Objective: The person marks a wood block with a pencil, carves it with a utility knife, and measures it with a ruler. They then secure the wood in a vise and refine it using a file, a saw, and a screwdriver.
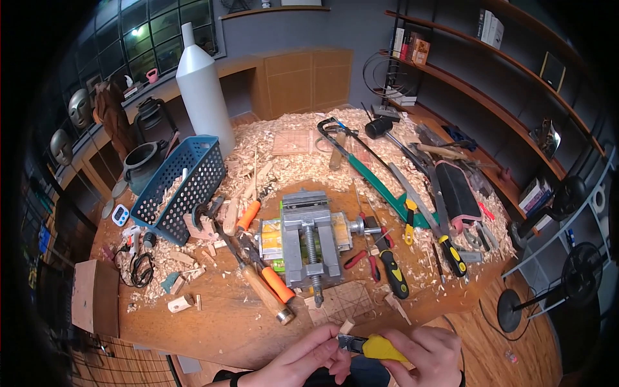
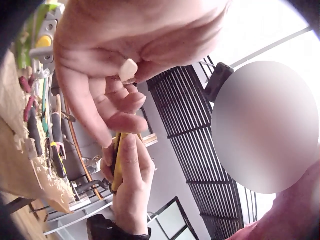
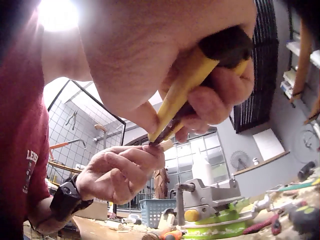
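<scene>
My left hand [image 1: 309, 356] pinches a small pale wood piece [image 1: 347, 326] between thumb and fingers, above the table's front edge. The wood's pale end [image 2: 128, 70] shows at the palm in the left wrist view. A yellow utility knife [image 1: 385, 349] with a dark metallic head is gripped in my right hand [image 1: 427, 356]. Its head meets the wood right at the left fingertips. From the right wrist view, the knife's yellow body [image 3: 185, 92] slants down toward the left hand [image 3: 122, 170], its blade hidden behind fingers.
A grey vise [image 1: 311, 238] stands mid-table, with an orange-and-wood-handled chisel [image 1: 265, 293] to its left. Pliers [image 1: 364, 263], a yellow-black-handled saw [image 1: 451, 255] and a green bow saw [image 1: 380, 184] lie right. A blue basket [image 1: 180, 187] sits left among wood shavings [image 1: 271, 171].
</scene>
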Demonstrator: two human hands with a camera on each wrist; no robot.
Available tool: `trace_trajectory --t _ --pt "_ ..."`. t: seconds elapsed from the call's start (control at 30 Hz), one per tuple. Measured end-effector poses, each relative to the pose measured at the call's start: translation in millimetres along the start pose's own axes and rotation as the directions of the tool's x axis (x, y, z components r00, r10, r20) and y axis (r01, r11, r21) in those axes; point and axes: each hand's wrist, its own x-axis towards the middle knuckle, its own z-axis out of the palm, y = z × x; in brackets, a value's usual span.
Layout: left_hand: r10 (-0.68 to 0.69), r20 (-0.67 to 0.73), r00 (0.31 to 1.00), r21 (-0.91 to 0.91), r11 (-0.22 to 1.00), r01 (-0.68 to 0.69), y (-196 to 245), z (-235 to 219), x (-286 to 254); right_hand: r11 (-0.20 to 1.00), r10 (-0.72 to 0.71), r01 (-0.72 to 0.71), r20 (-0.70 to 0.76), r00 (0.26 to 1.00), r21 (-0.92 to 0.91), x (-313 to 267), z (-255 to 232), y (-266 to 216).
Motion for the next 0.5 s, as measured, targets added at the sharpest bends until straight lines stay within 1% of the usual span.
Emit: trace_trajectory --t 0.03,0.1,0.23,0.3,0.5 --pt "-0.001 0.000 1.000 0.000 1.000 0.001 0.8 -0.3 -0.6 1.000 0.001 -0.001 0.000 1.000 0.000 0.3 -0.4 0.1" --pt "-0.048 0.021 0.999 0.002 0.999 0.048 2.9 -0.3 -1.4 0.999 -0.031 0.030 -0.012 0.999 -0.017 1.0 -1.4 0.8" --pt "-0.004 0.030 1.000 -0.017 1.000 0.005 0.2 -0.3 -2.0 0.995 -0.072 0.070 -0.017 0.997 -0.071 1.4 -4.6 -0.5" --pt "-0.019 0.055 0.998 -0.009 1.000 0.020 1.7 -1.7 -2.2 0.982 -0.115 0.112 -0.010 0.993 -0.151 0.9 -5.8 -1.0" --pt "-0.068 0.040 0.997 0.008 0.998 0.068 4.7 -0.9 -5.5 0.975 -0.140 0.132 -0.027 0.990 -0.181 -0.1 -5.6 -1.0"
